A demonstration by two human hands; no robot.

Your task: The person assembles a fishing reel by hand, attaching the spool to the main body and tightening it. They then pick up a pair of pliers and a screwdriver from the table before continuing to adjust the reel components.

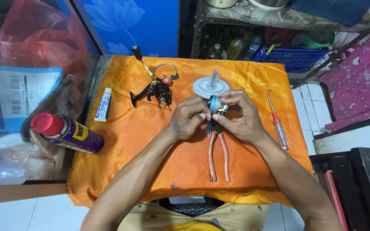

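Both my hands meet over the middle of an orange cloth (pixel 150 141) and hold a small round blue and silver spool (pixel 214 104). My left hand (pixel 188 116) pinches it from the left and my right hand (pixel 240 115) cups it from the right. Just below the hands lie pliers with orange handles (pixel 218 156). Behind the hands a white disc with an upright shaft (pixel 211 86) rests on the cloth. A black fishing reel body with a crank handle (pixel 154 87) lies at the back left.
A screwdriver with a clear handle (pixel 278 126) lies at the right. A small white tube (pixel 103 105) lies by the left edge. A spray can with a red cap (pixel 67 133) lies off the cloth at the left. Shelves with bottles and a blue crate (pixel 294 57) stand behind.
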